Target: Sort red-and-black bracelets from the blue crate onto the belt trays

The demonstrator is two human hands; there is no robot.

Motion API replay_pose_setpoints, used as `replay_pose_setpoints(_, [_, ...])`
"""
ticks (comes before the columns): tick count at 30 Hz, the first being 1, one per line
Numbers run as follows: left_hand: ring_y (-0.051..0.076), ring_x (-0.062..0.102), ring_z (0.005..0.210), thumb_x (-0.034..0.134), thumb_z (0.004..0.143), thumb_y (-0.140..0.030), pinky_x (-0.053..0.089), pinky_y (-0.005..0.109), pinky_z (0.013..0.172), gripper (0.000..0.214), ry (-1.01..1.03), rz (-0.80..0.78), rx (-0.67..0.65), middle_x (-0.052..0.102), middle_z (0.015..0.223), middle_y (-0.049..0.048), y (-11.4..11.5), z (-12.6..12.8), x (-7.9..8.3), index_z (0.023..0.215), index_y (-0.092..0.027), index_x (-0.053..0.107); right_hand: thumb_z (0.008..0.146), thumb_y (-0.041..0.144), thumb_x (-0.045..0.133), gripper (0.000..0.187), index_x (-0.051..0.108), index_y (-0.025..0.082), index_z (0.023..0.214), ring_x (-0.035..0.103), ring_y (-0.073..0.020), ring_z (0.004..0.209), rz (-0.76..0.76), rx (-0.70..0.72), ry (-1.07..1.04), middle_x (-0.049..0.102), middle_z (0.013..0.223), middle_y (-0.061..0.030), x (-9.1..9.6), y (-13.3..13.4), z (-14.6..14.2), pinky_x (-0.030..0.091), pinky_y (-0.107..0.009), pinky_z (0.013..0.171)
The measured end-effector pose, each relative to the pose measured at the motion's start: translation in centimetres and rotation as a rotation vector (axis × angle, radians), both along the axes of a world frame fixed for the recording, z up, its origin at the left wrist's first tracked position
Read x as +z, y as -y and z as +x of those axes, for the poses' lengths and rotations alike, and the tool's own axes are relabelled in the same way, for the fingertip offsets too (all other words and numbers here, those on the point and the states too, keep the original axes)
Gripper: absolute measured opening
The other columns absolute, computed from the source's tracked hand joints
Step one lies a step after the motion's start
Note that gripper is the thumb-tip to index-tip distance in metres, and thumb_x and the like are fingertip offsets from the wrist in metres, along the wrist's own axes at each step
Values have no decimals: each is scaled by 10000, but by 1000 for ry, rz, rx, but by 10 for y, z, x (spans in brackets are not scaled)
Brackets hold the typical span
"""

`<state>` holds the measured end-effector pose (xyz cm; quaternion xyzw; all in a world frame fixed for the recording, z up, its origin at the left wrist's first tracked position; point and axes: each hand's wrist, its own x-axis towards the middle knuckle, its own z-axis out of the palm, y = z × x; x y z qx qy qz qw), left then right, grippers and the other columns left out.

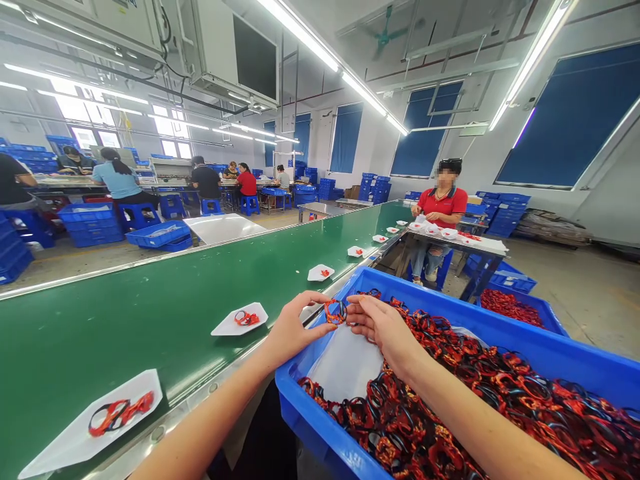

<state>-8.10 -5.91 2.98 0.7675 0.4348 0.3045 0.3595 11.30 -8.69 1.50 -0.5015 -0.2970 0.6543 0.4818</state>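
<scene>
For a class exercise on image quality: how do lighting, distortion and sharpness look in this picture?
In the head view, ceiling strip lights and far-left windows glare white; wide-angle distortion bends the green conveyor belt and blue plastic crate; the left hand and right hand, pinching an orange-black loop, look sharp.

left hand [295, 327]: 1 | right hand [385, 330]: 1 | held band [335, 311]: 1 | white trays [240, 319]: 7 | blue crates [320, 437]: 2

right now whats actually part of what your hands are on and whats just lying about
In use:
- left hand and right hand, both on a red-and-black band
- blue crate of bands
- plastic liner

Just around:
- white trays
- green conveyor
- stacked blue crates
</scene>
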Motion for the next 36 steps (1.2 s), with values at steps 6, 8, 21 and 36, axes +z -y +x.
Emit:
replay_pose_setpoints(6, [193, 572, 1064, 741, 762, -322, 424, 356, 991, 355, -22, -1, 11, 642, 1112, 27, 1, -1, -2, 1080, -226, 616, 829, 432, 571, 321, 655, 179, 1007, 625, -135, 833, 5, 3, -16, 651, 971, -71, -3, 0, 0, 500, -224, 665])
replay_pose_setpoints(8, [194, 575, 1060, 735, 766, -328, 428, 356, 988, 346, -24, 0, 11, 645, 1111, 27, 3, 0, -2, 1074, -226, 616, 811, 440, 583, 333, 656, 178, 1003, 617, -133, 822, 5, 2, -14, 646, 963, -69, -3, 0, 0, 495, -222, 653])
replay_pose_setpoints(21, [219, 586, 969, 559, 845, -387, 459, 345, 889, 293, -685, 194, 235, 667, 1026, 63, -111, -24, -37, 1039, -200, 674, 778, 310, 560, 353, 683, 150, 1068, 636, -227, 868, 243, 881, 902, 706, 986, -104, -28, 17, 7, 474, -370, 828])
replay_pose_setpoints(36, [303, 547, 1112, 570, 838, -332, 411, 465, 961, 363, -816, -8, 161, 628, 1160, 133, -161, -23, -79, 1152, -155, 613, 703, 409, 663, 343, 745, 232, 985, 647, -151, 811, 127, 1154, 701, 736, 938, -9, -27, 18, 13, 445, -223, 692])
